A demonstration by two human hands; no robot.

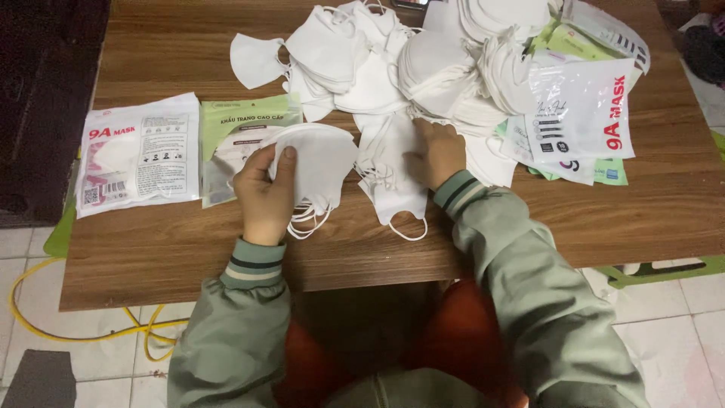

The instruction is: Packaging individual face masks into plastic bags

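**Masks stacked in your left hand, right hand on the pile**

Masks (317,162), a small white stack of them folded flat, sit in your left hand (264,193) near the front edge of the table (151,249). Your fingers are closed around the stack's left side, thumb on top, and the ear loops hang down from it toward you. The stack rests partly on the wood and overlaps the corner of a green packet (242,121) just to its left.

Your right hand (436,155) lies palm down, fingers spread and loose, on more white masks at the near edge of the pile (408,68). It presses on them rather than gripping; nothing is closed in it. One loose mask (396,193) lies between your two hands, its loop trailing toward the table edge.

The pile spreads across the far middle of the table, with one mask (255,59) lying apart at its left. Right of the pile are several printed bags (581,113), white and green, overlapping each other. At the far left a white packet (137,155) lies flat, just beside the green one.

Both of your sleeves are grey-green with striped cuffs. A yellow cable (83,332) loops on the tiled floor under the left side of the table.
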